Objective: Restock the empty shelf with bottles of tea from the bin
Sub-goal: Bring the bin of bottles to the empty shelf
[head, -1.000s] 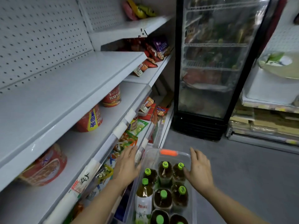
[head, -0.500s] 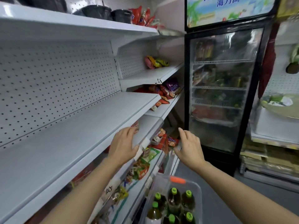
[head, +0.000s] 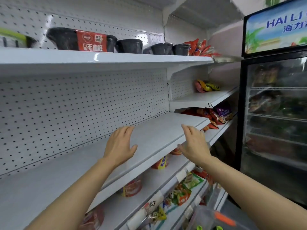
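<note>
Fingers (head: 126,130) of the left hand (head: 120,146) lie straight and loosely spread, palm down, holding nothing, over the middle of the bare white metal shelf (head: 69,165) that runs from the lower left of the frame up to its centre. Whether they touch the shelf surface or hover just above it I cannot tell. Right of centre, the right hand (head: 194,145) is likewise flat with its fingers nearly together, empty, poised above the shelf's front lip. At the bottom right corner of the frame sits the clear plastic bin with an orange handle (head: 206,218), and two green-capped bottles of tea (head: 200,228) peek over the lower edge; only their caps show. Bin and bottles lie well apart from both hands, below them and to the right, so the restocking has not begun, I judge. From here, the likeliest trouble is a blind reach downward: the bin is barely in view, and a hand dropping toward it could clip the price-tag rail (head: 166,190) or the snack packets (head: 180,195) on the lower shelves. A bottle gripped only by its cap might slip. Set too close to the front lip, it might tip off.
</note>
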`<state>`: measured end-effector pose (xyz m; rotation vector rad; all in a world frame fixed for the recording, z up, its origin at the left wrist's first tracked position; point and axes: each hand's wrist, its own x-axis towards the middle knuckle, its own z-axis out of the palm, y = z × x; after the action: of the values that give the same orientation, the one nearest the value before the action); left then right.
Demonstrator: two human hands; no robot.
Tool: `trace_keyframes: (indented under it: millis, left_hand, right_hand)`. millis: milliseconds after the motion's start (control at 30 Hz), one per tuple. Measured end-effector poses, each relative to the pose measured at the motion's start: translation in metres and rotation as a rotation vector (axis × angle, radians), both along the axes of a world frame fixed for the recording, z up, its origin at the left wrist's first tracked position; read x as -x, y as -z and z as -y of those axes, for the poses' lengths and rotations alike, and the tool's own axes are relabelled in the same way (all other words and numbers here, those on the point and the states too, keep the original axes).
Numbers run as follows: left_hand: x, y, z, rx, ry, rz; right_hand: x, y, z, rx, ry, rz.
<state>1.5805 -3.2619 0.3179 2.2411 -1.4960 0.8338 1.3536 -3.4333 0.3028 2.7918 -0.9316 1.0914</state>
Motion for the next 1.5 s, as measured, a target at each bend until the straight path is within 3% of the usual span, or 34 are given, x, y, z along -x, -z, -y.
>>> trace_keyframes:
  millis: [367,600,1067,1500]
  left_hand:
    - [-0.044,-0.007,-0.111,-0.005,-0.244,-0.003]
    - [-0.032,0.0,-0.179,0.01,-0.425,-0.035]
    - [0.075,0.019,-0.323,-0.027,-0.845,-0.069]
    - [0.177,0.021,-0.467,-0.068,-1.155,-0.079]
  right_hand:
    - [-0.089,-0.014,-0.057,-0.009,-0.213,-0.004]
    - [-0.112,-0.013,-0.086,0.019,-0.356,-0.023]
    - [-0.124,0.008,-0.174,0.001,-0.725,-0.087]
    - [-0.133,0.009,-0.333,0.026,-1.101,-0.085]
